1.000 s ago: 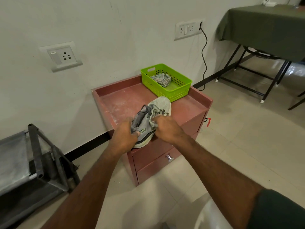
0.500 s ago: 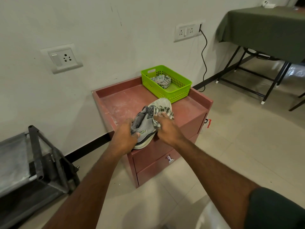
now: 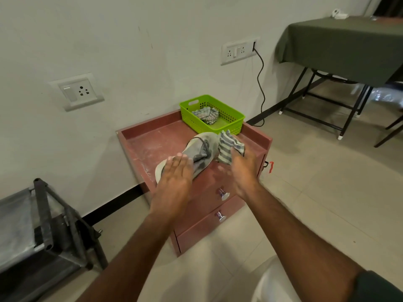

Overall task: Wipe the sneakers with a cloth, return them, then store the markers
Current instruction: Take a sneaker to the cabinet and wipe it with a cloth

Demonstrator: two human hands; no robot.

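Observation:
A grey and white sneaker (image 3: 199, 149) lies on top of the reddish drawer cabinet (image 3: 148, 144), toe toward the wall. My left hand (image 3: 174, 177) rests flat on its heel end, fingers spread and straight, not closed around it. My right hand (image 3: 242, 168) grips a striped grey and white cloth (image 3: 227, 147), held just right of the sneaker's toe and touching its side. No markers are visible.
A green plastic basket (image 3: 234, 115) with a second striped cloth (image 3: 206, 114) sits at the cabinet's back right corner. A dark metal rack (image 3: 43, 214) stands on the floor at left. A green-draped folding table (image 3: 340, 44) stands at right, with a cable (image 3: 260, 83) down the wall.
My right hand has carried the cloth from the sneaker's middle out past its toe side to the right. My left hand has loosened from a grip to a flat palm on the heel.

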